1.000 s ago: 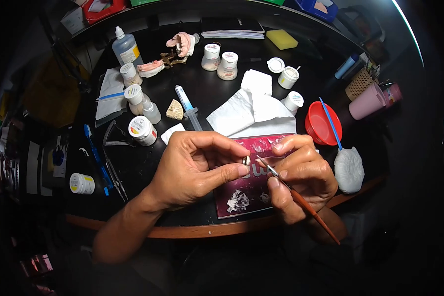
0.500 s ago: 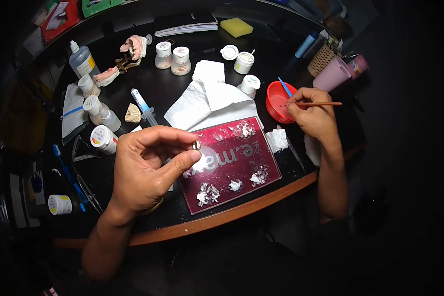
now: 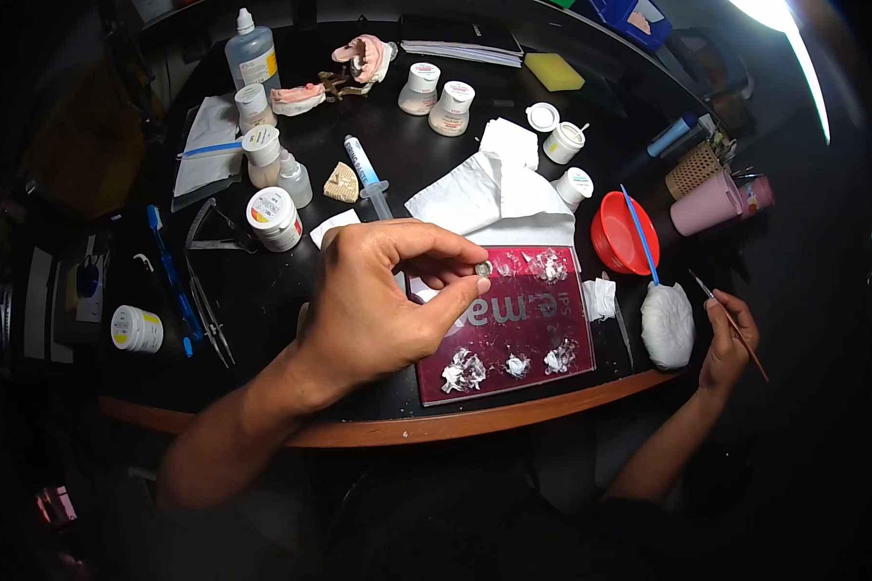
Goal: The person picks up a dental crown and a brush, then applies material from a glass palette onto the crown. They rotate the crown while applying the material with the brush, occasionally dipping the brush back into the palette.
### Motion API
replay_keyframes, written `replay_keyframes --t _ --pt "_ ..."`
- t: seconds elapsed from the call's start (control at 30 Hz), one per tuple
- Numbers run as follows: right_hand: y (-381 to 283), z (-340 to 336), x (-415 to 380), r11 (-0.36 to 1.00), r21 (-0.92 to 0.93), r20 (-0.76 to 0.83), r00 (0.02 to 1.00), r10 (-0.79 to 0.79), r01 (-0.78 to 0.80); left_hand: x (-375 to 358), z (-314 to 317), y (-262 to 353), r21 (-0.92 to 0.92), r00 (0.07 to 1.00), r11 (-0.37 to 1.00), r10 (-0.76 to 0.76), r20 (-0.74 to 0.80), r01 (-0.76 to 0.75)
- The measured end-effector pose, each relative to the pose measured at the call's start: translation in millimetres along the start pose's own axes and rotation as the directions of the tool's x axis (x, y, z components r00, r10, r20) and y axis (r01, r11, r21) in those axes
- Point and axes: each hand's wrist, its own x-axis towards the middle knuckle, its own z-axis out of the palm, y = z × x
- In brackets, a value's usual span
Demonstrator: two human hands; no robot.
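Between the thumb and forefinger of my left hand (image 3: 388,290) is a small metallic crown-like piece (image 3: 483,269), held over the upper left of a dark red glass plate (image 3: 494,334) that bears several white paste clumps. My right hand (image 3: 731,339) grips a thin brown brush (image 3: 743,337), its tip pointing up and left. A round white pad (image 3: 667,326) lies just left of that hand. Beyond the pad is a red bowl (image 3: 610,232) with a blue stick (image 3: 639,232) leaning out of it. White tissue (image 3: 465,198) lies behind the plate.
Several jars, one an open white jar (image 3: 564,143), stand around. A syringe (image 3: 366,174), dental models (image 3: 363,60), a dropper bottle (image 3: 253,58), tweezers (image 3: 208,315), a blue toothbrush (image 3: 165,266), a yellow sponge (image 3: 554,72) and a pink cup (image 3: 704,205) are also on the table.
My right hand with the brush has moved from the red bowl down and right, beyond the white pad. The view has shifted, and my left hand still holds the small piece.
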Motion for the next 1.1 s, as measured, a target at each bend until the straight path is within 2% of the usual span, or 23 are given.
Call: replay_keyframes --t 0.17,0.3,0.4,0.5,0.6,0.7,0.77,0.8,0.83,0.9,0.93,1.03,1.1 --pt "15.5 -7.3 -24.4 0.989 -0.128 -0.099 0.993 0.058 -0.071 0.2 0.4 1.8 0.006 1.000 1.000 -0.023 0.001 0.023" --pt "31.2 -16.2 -29.4 0.983 -0.179 -0.117 0.993 0.022 -0.043 -0.1 0.6 3.9 0.011 0.999 0.999 -0.034 0.002 0.034" --pt "34.9 -20.5 -32.6 0.952 -0.296 -0.076 0.996 0.054 -0.074 -0.3 1.8 2.0 -0.025 0.999 0.999 -0.032 -0.004 0.032" --pt "43.6 -37.3 -31.9 0.978 -0.206 -0.055 0.998 0.034 -0.045 -0.9 1.8 3.6 -0.032 0.999 0.999 -0.038 -0.004 0.038" --pt "-1.4 -12.1 -34.7 0.995 -0.100 -0.180 0.984 -0.009 -0.009 -0.3 1.2 3.6 -0.029 0.999 0.999 -0.033 -0.008 0.033" --pt "-63.1 42.7 -44.9 0.975 0.052 -0.040 0.976 -0.216 0.218 0.3 2.0 2.5 -0.025 0.999 0.999 -0.032 -0.008 0.031" --pt "-99.6 84.4 -54.3 0.908 0.163 0.162 0.898 -0.410 0.385 0.5 2.7 1.9 -0.035 0.999 0.999 -0.032 -0.012 0.032" --pt "-110.4 102.5 -52.3 0.812 0.176 0.250 0.772 -0.584 0.557 0.4 2.8 2.5 -0.029 0.999 0.999 -0.028 -0.019 0.028" --pt "-128.1 118.7 -54.6 0.786 0.213 0.336 0.711 -0.617 0.581 0.0 2.7 3.4 -0.022 0.999 1.000 -0.024 -0.024 0.023" --pt "-143.4 145.3 -55.9 0.725 0.244 0.406 0.611 -0.679 0.644 -0.6 1.9 2.6 -0.009 0.999 1.000 -0.012 -0.036 0.012" --pt "-139.2 158.4 -52.2 0.648 0.292 0.376 0.538 -0.754 0.704 -0.6 1.3 2.8 -0.018 0.999 1.000 0.005 -0.043 -0.006" --pt "-142.6 184.0 -54.9 0.654 0.376 0.331 0.565 -0.756 0.656 -0.4 0.0 6.3 -0.024 0.995 0.999 0.045 -0.088 -0.047" --pt "-148.8 183.1 -53.3 0.682 0.388 0.370 0.573 -0.731 0.620 -0.1 -2.7 6.5 0.040 0.991 0.996 0.082 -0.107 -0.078"
